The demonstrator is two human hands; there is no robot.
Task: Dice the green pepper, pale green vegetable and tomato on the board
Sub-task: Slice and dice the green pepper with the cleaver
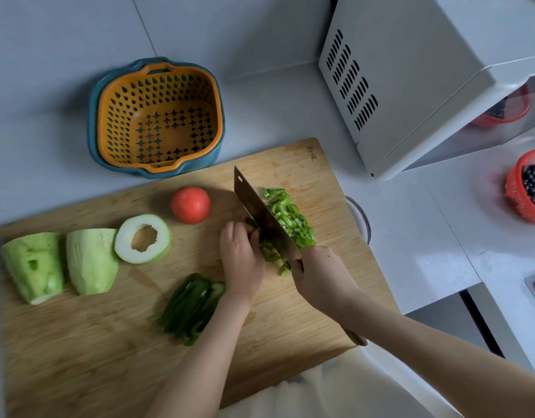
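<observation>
2 hands work near the middle of the wooden cutting board (79, 342). The right hand (320, 276) is wrapped round the handle of a cleaver (260, 206), whose broad blade stands on edge and runs away from the person, down among the green pepper. The left hand (242, 260) lies just left of the blade with its fingers curled, their tips pinning a small bunch of pepper strips (269, 251) against the board beside the steel.

On the right side of the blade lies a heap of diced pepper (293, 220), bright green and touching the blade's flat. A second lot, the uncut pepper slices (190, 306), is darker green and rests nearer the person, partly under the left forearm.

1 whole tomato (190, 205) sits on the board left of the cleaver, apart from it. The pale green vegetable lies in 3 pieces along the board's left part: a hollow ring (126, 239) leaning on the near wedge (89, 260), and the far wedge (34, 267) just beside that at the left end.

Beyond the board, on the grey counter (34, 131), stands an orange colander (115, 116) nested in a blue bowl (92, 116). A white microwave (411, 86) stands at the upper right, and a red basket (519, 191) of dark berries (534, 188) sits at the right edge.
</observation>
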